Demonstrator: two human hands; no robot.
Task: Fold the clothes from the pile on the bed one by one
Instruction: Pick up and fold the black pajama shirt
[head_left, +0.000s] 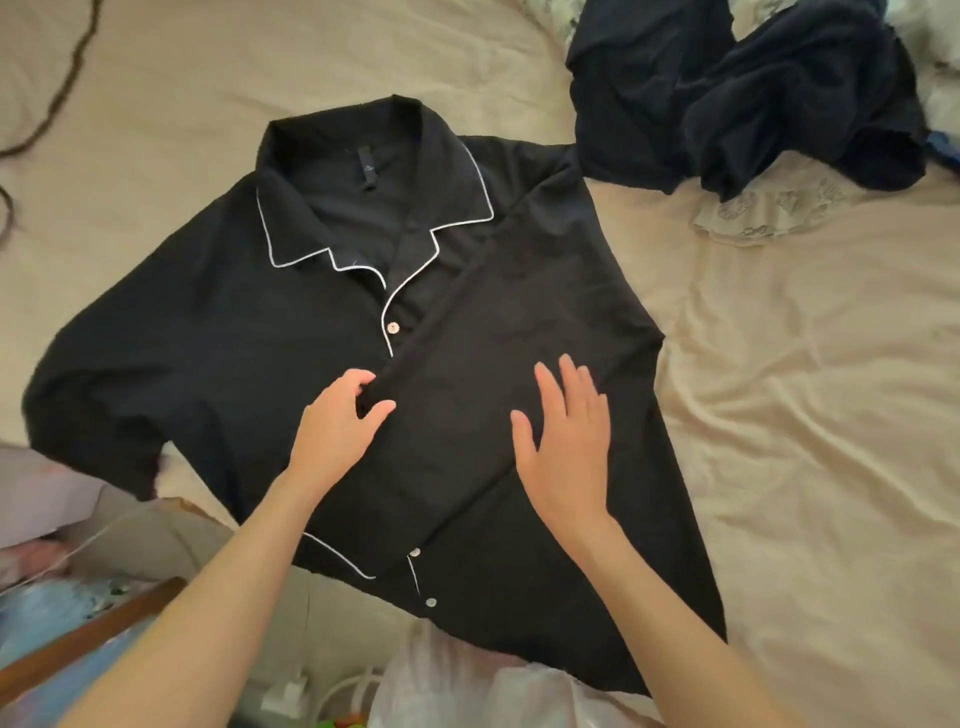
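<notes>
A black pyjama shirt (249, 332) with white piping and pale buttons lies front-up on the beige bed sheet (810, 415), collar away from me. Its right side and sleeve are folded over the front. My left hand (337, 426) pinches the edge of that folded flap near the shirt's middle, thumb and fingers curled on the cloth. My right hand (569, 447) lies flat on the folded part with fingers straight and spread. A pile of dark clothes (748, 93) sits at the far right of the bed.
A pale lace-edged cloth (769, 218) peeks from under the pile. A dark cord (57, 98) runs across the sheet at far left. A white plastic bag (467, 691) and a wooden edge (88, 634) lie below the bed's near edge.
</notes>
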